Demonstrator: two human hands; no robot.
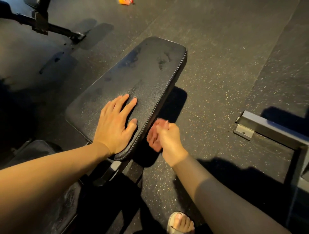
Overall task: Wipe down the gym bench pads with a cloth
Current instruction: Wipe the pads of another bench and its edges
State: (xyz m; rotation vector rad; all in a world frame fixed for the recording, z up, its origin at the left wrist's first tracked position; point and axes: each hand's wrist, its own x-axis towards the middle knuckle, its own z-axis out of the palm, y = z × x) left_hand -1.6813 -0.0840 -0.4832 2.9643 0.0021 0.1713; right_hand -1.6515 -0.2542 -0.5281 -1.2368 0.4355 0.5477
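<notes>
At pad (pixel 143 75) edge, right hand (pixel 168 138) clamps cloth (pixel 153 138) low, left hand (pixel 113 127) flat & spread; top smears (pixel 161 63) cd get missed.

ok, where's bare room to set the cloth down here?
Far half of the bench pad, beyond the left hand, is bare, only smudged. The floor between pad and metal frame too. Crowded: near right edge, where the right hand grips the cloth.

The blurred cloth (pixel 153 136) is partly hidden by the right hand (pixel 170 137); an orange object (pixel 126 1) is cropped.
</notes>
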